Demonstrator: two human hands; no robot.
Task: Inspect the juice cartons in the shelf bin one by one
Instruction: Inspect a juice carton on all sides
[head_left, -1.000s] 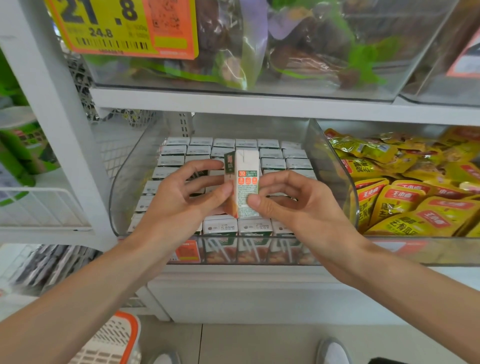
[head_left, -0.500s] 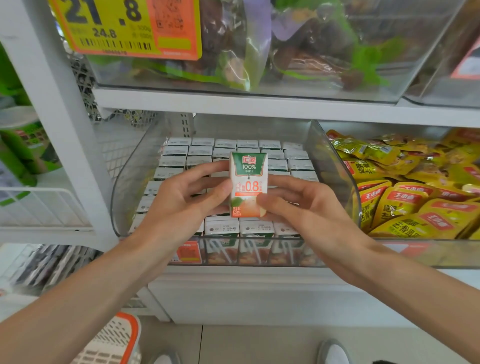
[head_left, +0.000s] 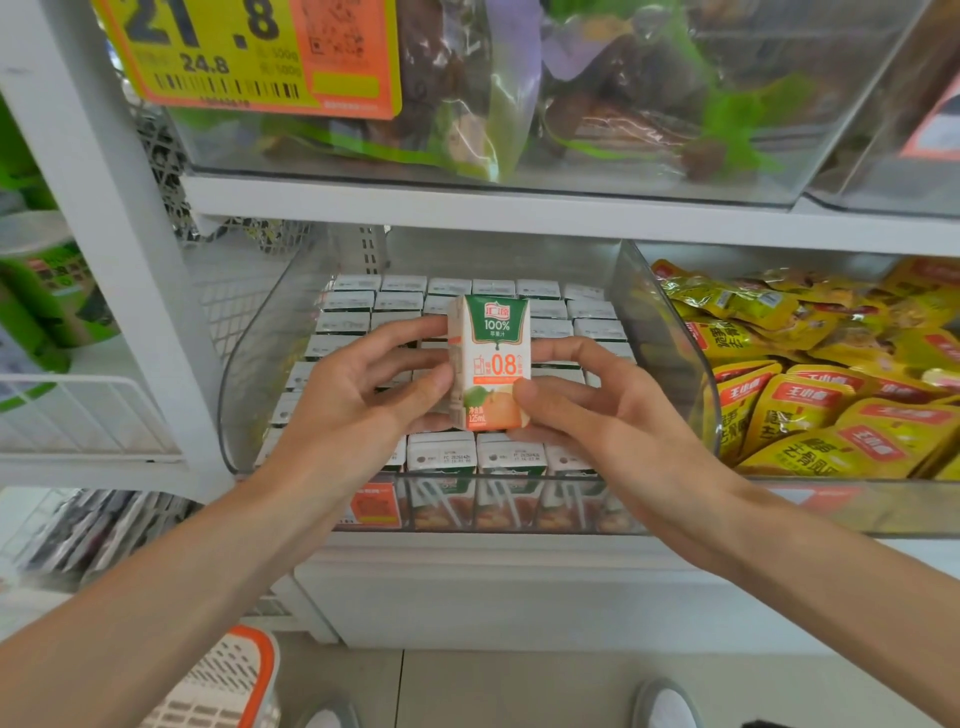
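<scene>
Juice carton (head_left: 491, 364) has turned front-face out — left hand (head_left: 358, 410) and right hand (head_left: 613, 415) gripping.

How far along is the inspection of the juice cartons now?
Done: nothing shows which cartons were checked. In hand: left hand and right hand hold one juice carton upright above the clear bin, front face toward the camera. Left: apparently the rows of cartons standing in the bin.

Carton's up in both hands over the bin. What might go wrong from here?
1. The held carton is pinched only by fingertips of the left hand and right hand; turning it may let it slip onto the packed cartons below.
2. Its gap is hidden behind the hands and the rows look tight, so reseating it may jam or tip neighbours.
</scene>
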